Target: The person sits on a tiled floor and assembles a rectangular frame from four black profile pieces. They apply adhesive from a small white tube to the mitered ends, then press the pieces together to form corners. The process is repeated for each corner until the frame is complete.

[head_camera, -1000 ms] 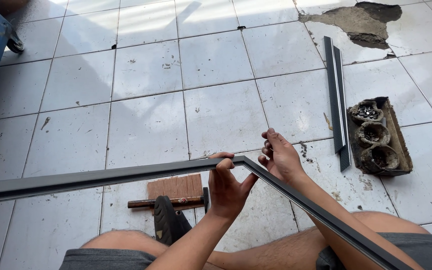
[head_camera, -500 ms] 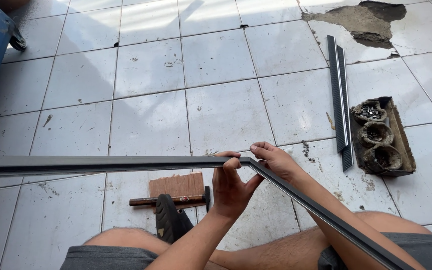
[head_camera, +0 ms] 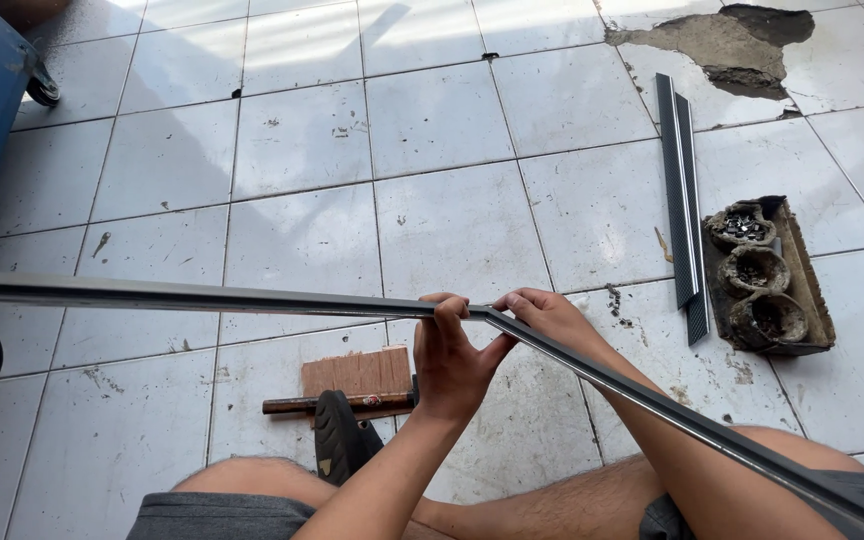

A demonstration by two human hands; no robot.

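Both hands closed on mitred corner of dark metal frame [head_camera: 252, 299]: left hand [head_camera: 452, 355], right hand [head_camera: 552, 315]. Frame raised, levelled since earlier.

Two long dark metal strips [head_camera: 202, 297] mitred at a corner, held above tiles.

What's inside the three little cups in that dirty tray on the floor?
The tray holds three round cups. The top cup shows small dark metal bits, maybe screws. The lower cups look dark; their contents can't be made out.
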